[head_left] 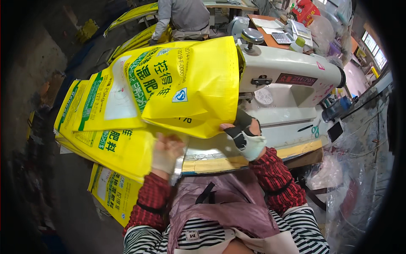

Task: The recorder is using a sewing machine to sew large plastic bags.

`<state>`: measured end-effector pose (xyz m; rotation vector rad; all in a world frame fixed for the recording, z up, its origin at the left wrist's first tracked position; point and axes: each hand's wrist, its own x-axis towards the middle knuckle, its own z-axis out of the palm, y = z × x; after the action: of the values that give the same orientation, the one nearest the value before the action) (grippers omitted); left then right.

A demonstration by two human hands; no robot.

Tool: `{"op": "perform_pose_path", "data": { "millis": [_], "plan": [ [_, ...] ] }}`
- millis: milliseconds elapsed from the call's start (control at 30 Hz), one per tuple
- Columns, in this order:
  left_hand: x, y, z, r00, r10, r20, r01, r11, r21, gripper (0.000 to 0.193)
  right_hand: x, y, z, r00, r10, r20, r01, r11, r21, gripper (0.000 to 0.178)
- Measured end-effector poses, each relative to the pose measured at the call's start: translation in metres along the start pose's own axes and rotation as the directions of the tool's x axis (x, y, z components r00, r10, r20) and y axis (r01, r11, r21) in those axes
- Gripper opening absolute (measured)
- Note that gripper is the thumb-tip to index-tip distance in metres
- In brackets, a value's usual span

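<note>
A yellow woven sack point(207, 84) with green and black print lies bunched up against the head of a white sewing machine point(292, 72). At its lower right edge, close beside the needle area, my right hand point(246, 134) pinches the sack; it wears a worn black and white fingerless covering. My left hand point(168, 150), wrapped at the wrist in a pale band, is over the near side of the sack pile point(114, 148). Motion smears its fingers, and whether they hold anything does not show. The needle itself is hidden.
Scissors point(315, 131), a dark pen point(305, 128) and a black phone-like slab point(335, 131) lie right of the machine. Clear plastic wrapping point(327, 173) hangs at the right. A person in grey point(186, 17) sits beyond, near more yellow sacks point(131, 19) and a cluttered desk point(270, 39).
</note>
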<state>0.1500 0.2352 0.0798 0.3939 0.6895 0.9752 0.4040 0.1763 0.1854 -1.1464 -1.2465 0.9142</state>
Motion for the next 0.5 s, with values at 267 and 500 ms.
{"op": "perform_pose_path", "data": {
  "millis": [267, 500],
  "plan": [
    [0.005, 0.126, -0.023, 0.859, 0.507, 0.068, -0.494, 0.857, -0.145, 0.042, -0.009, -0.003, -0.003, 0.974, 0.014, -0.224, -0.046, 0.989, -0.138, 0.02],
    [-0.061, 0.089, -0.033, 0.949, 0.195, 0.249, -0.173, 0.979, -0.108, 0.044, -0.033, 0.018, 0.033, 0.993, -0.108, -0.056, 0.098, 0.982, -0.161, 0.02]
  ]
}}
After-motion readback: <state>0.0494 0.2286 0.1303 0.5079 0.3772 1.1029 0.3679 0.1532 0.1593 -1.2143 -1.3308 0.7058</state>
